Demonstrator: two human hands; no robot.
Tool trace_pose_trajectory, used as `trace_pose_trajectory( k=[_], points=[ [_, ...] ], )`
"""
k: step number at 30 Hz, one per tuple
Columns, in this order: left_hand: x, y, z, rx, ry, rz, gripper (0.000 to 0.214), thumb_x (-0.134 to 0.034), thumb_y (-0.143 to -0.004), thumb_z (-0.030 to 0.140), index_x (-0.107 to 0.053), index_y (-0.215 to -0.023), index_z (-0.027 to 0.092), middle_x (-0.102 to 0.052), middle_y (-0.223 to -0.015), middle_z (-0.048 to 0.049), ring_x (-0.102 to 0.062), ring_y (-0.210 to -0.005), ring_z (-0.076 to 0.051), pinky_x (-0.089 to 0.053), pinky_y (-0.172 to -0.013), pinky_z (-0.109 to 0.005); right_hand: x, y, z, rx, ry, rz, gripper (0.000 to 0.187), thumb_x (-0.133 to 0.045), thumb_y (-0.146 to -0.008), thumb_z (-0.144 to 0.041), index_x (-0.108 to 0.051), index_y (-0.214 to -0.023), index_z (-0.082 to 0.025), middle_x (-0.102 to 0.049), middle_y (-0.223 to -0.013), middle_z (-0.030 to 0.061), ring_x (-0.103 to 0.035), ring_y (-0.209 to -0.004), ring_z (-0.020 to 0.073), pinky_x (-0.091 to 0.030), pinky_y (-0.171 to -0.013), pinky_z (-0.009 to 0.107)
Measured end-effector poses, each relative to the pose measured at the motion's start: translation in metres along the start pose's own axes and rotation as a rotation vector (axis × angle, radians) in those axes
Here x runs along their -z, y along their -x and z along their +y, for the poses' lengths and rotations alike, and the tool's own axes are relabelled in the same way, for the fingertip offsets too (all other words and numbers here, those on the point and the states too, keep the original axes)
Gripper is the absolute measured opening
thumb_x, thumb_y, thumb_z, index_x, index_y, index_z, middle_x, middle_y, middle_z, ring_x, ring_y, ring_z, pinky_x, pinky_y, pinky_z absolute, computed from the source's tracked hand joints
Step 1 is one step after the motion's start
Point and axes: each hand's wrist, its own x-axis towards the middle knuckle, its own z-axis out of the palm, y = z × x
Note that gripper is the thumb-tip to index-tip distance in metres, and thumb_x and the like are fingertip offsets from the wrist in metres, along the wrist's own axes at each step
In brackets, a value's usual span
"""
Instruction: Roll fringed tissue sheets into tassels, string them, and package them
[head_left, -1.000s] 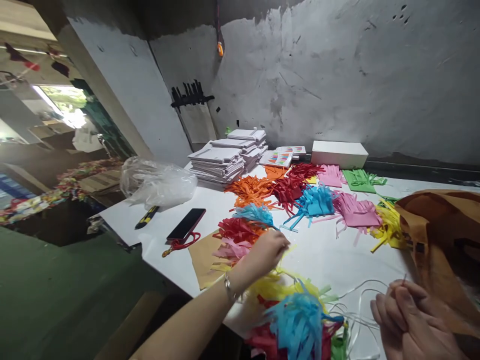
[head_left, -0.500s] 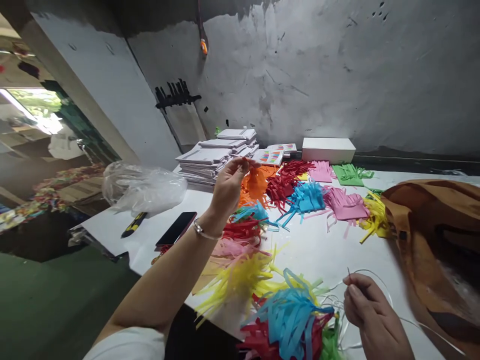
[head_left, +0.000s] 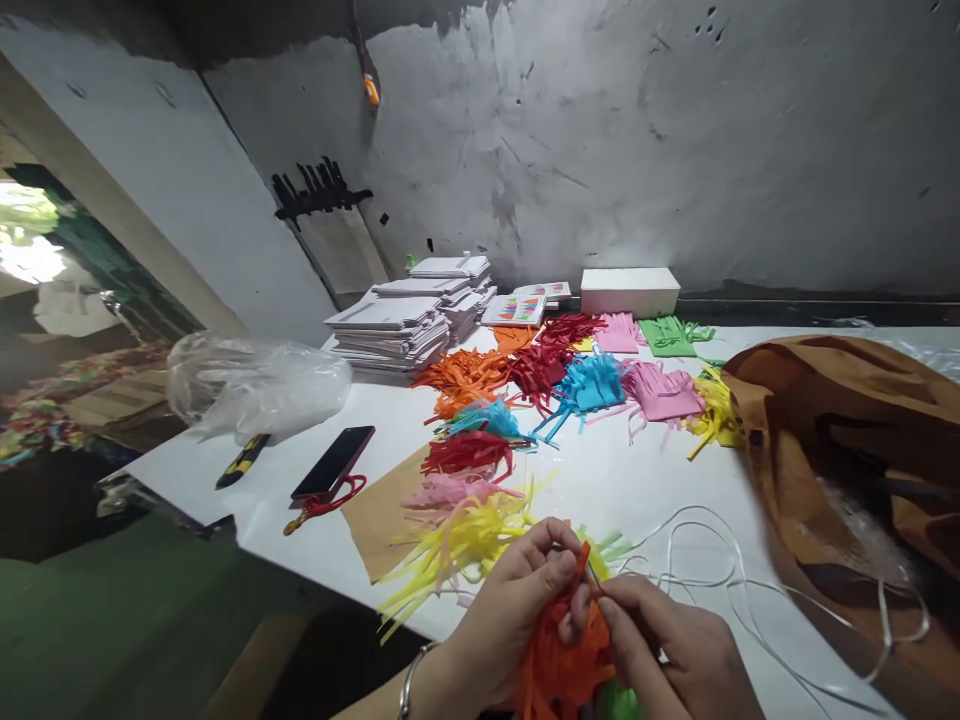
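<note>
At the table's front edge, my left hand pinches the top of an orange paper tassel, whose strips hang down below my fingers. My right hand meets it from the right, its thumb and finger closed on a thin needle that touches the tassel's top. White cord loops over the table to the right of my hands. A bit of green tassel shows beneath the orange one. Just beyond my left hand lie yellow fringed strips.
Pink, red, blue and orange fringes lie further back. A brown bag stands at right. Paper stacks, a white box, a phone, a cutter and a plastic bag are also there.
My left hand has brought the orange tassel from the back of the table down to the front edge. My right hand has moved left, and the two hands now meet at it.
</note>
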Motion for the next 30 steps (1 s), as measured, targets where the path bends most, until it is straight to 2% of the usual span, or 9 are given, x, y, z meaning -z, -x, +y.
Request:
trace_pose_trajectory(
  k=[3,7,17,26,30],
  points=[
    [-0.0020,0.0017,-0.0027,-0.013,0.025,-0.006,0.031,-0.077,-0.085,0.037,-0.054,-0.090,0.018,-0.063,-0.055,0.0030,-0.047,-0.041,-0.003,-0.033,-0.044,-0.011,0.0042,-0.0021,0.0020,0.043,0.039,-0.099,0.025,-0.047,-0.100,-0.031,-0.072,-0.102,-0.026,-0.078,-0.091,0.0037,-0.074,-0.074,0.0140,-0.054,-0.070,0.016],
    [-0.0029,0.0029,-0.0031,-0.034,0.022,-0.003,0.030,-0.078,-0.085,0.036,-0.054,-0.089,0.018,-0.063,-0.054,0.0032,-0.048,-0.042,-0.004,-0.034,-0.045,-0.011,0.0080,-0.0007,0.0030,0.062,0.062,-0.100,0.025,-0.047,-0.100,-0.029,-0.071,-0.103,-0.025,-0.078,-0.093,0.0045,-0.074,-0.075,0.0145,-0.054,-0.070,0.017],
    [0.0020,0.0039,-0.0044,-0.046,-0.039,0.023,0.034,-0.079,-0.084,0.038,-0.053,-0.089,0.017,-0.063,-0.055,0.0034,-0.049,-0.043,-0.003,-0.033,-0.046,-0.012,0.0069,-0.0035,0.0008,0.084,0.062,-0.099,0.027,-0.046,-0.100,-0.028,-0.072,-0.099,-0.023,-0.078,-0.090,0.0049,-0.073,-0.071,0.0134,-0.054,-0.068,0.016],
    [0.0023,0.0021,-0.0042,-0.048,-0.041,0.034,0.033,-0.079,-0.084,0.038,-0.054,-0.090,0.017,-0.063,-0.057,0.0034,-0.049,-0.044,-0.004,-0.034,-0.047,-0.013,0.0067,-0.0048,0.0022,0.047,0.038,-0.123,0.028,-0.045,-0.100,-0.028,-0.072,-0.096,-0.024,-0.077,-0.088,0.0041,-0.072,-0.071,0.0136,-0.053,-0.067,0.017],
    [0.0027,0.0025,-0.0042,-0.061,-0.091,0.051,0.035,-0.079,-0.083,0.041,-0.054,-0.088,0.017,-0.063,-0.056,0.0032,-0.048,-0.044,-0.004,-0.034,-0.048,-0.013,0.0077,-0.0047,0.0056,0.031,0.108,-0.134,0.028,-0.044,-0.100,-0.030,-0.069,-0.091,-0.023,-0.073,-0.077,0.0019,-0.068,-0.064,0.0130,-0.050,-0.061,0.018]
  ],
)
